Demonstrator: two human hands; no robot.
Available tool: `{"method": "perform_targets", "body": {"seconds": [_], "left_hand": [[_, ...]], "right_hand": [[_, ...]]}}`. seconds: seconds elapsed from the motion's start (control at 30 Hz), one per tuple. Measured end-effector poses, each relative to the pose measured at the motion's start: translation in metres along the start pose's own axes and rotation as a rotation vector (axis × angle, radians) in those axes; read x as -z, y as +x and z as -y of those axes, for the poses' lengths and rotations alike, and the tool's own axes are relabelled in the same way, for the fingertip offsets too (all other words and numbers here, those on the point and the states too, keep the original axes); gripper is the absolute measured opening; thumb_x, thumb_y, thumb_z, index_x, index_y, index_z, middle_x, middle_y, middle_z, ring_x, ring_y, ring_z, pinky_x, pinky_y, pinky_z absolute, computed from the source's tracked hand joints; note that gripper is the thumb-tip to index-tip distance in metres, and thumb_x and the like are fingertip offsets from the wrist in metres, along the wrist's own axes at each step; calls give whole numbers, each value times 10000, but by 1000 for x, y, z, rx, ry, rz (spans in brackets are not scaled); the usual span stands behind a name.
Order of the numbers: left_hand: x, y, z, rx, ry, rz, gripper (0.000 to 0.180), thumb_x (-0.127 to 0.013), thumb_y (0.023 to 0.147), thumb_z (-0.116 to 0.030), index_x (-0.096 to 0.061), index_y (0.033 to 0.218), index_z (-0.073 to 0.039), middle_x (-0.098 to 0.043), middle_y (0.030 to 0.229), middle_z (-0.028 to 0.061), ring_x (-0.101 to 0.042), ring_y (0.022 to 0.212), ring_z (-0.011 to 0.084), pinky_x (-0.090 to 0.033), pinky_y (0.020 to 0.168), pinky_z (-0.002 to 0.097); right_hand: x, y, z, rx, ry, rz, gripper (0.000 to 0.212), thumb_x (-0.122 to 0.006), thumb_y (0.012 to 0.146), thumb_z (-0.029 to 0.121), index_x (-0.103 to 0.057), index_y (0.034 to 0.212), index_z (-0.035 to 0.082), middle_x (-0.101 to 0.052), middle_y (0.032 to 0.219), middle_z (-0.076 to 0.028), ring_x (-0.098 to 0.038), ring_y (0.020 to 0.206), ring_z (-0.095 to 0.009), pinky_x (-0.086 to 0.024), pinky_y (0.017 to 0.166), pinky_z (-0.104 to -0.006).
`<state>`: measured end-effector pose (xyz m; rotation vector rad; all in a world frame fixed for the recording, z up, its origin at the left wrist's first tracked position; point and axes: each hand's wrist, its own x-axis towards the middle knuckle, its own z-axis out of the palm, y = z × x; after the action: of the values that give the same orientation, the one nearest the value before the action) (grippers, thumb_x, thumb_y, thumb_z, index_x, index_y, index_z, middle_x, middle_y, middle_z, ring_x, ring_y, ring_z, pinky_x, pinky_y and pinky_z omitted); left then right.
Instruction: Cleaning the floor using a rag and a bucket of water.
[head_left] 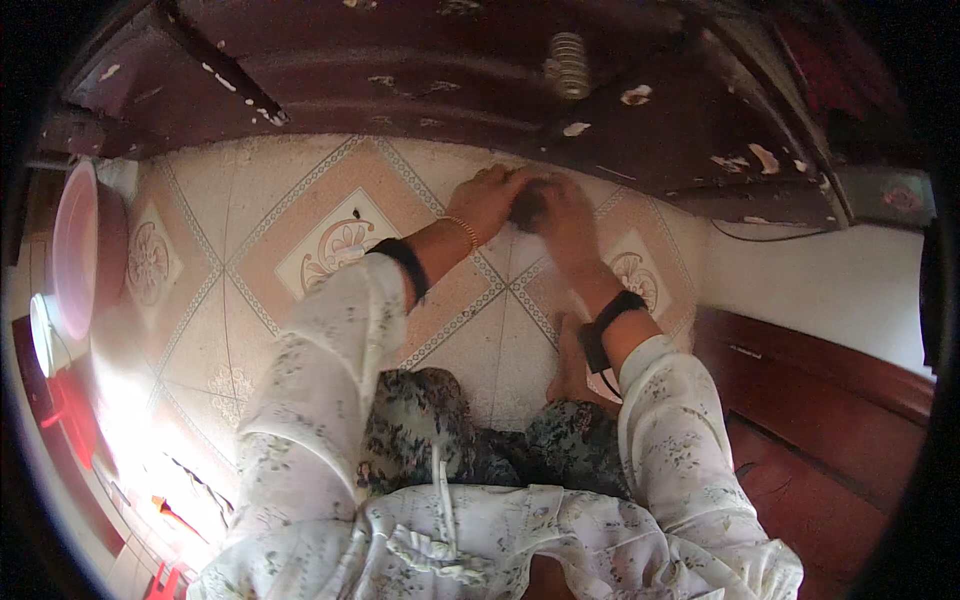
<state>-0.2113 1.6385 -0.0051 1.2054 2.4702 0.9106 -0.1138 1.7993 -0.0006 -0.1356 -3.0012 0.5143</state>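
Observation:
My left hand (487, 205) and my right hand (567, 212) meet low over the tiled floor (460, 345), by the lower edge of the dark red wooden furniture (330, 85). Between them is a small dark clump (527, 208); its kind is too blurred to make out. Curled fingers of my right hand close round its right side. The left fingers bend in against its upper left side, with their tips partly hidden. A thin bracelet and a black band circle my left wrist, and another black band with a small box sits on the right.
A pink basin (76, 250) stands at the far left, with a white round container (43, 333) and a red plastic thing (72, 415) nearer. A spring-like coil (568, 68) is on the furniture. Dark red wood panels (820, 385) line the right. My bare foot (570, 360) is below my right hand.

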Motion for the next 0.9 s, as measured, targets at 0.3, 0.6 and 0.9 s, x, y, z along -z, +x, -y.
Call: {"method": "perform_targets", "body": {"seconds": [0.3, 0.6, 0.9], "left_hand": [[-63, 36, -5, 132, 221, 443, 569, -520, 917, -243, -321, 1446, -173, -51, 1563, 40, -67, 1424, 334, -146, 1116, 567], [-72, 22, 83, 136, 355, 61, 452, -459, 910, -172, -439, 1361, -158, -350, 1462, 67, -303, 1355, 293, -258, 1102, 471], [11, -142, 188, 596, 530, -144, 537, -517, 838, -54, -456, 1339, -236, -352, 1444, 47, -359, 1299, 374, -399, 1035, 399]], "right_hand": [[-92, -3, -69, -210, 179, 153, 498, -389, 959, 220, -302, 1384, -25, -348, 1405, -238, -342, 1303, -370, -289, 1080, -395], [-161, 61, -47, 175, 11, 181, 520, -550, 877, 118, -345, 1332, -27, -415, 1318, -246, -431, 1201, -392, -363, 1015, -454], [-210, 106, 170, 448, 337, 263, 505, -578, 782, 22, -437, 1264, -28, -401, 1353, -231, -425, 1213, -397, -371, 1012, -456]]}}
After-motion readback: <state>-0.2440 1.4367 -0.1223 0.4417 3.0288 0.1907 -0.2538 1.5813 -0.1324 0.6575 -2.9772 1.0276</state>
